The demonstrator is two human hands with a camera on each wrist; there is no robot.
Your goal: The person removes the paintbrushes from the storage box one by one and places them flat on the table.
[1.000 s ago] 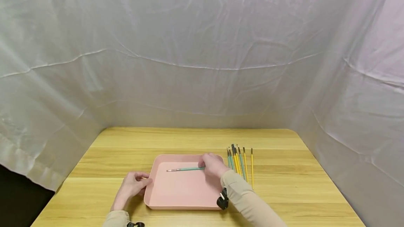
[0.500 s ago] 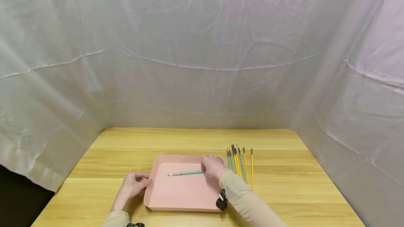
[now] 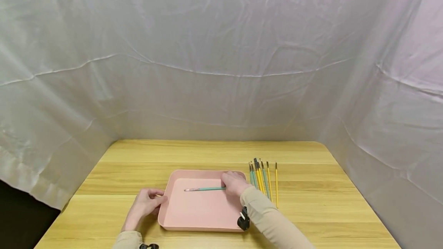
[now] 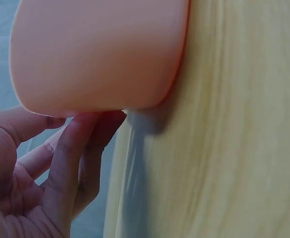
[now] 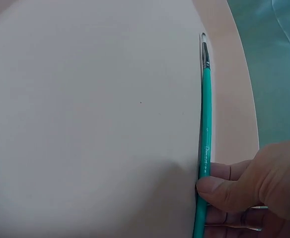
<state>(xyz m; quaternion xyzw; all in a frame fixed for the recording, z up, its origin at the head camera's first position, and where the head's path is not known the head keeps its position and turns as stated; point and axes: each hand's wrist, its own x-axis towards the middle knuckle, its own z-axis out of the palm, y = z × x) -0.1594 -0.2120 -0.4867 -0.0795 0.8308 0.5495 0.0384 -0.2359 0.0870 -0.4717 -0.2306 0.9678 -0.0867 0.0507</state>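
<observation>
A shallow pink tray (image 3: 197, 212) lies on the wooden table. At its left side my left hand (image 3: 143, 205) grips the edge; the left wrist view shows the thumb at the tray's rim (image 4: 105, 54) and the fingers against its underside. My right hand (image 3: 235, 184) is over the tray's back right part and pinches a teal paintbrush (image 3: 207, 189) between thumb and fingers. The brush lies nearly level, bristles pointing left. Seen from the right wrist, the teal handle (image 5: 207, 114) runs close along the tray floor beside the back wall, its rear end out of frame.
Several yellow and teal paintbrushes (image 3: 260, 178) lie in a loose group just right of the tray, bristles toward the back. One yellow brush (image 3: 276, 187) lies a little apart, farthest right. Grey fabric (image 3: 221, 99) hangs behind the table (image 3: 322, 203) and at both sides.
Over the second, my right hand has moved the teal brush slightly toward the front and right, closer over the tray floor. My left hand has kept its grip on the tray.
</observation>
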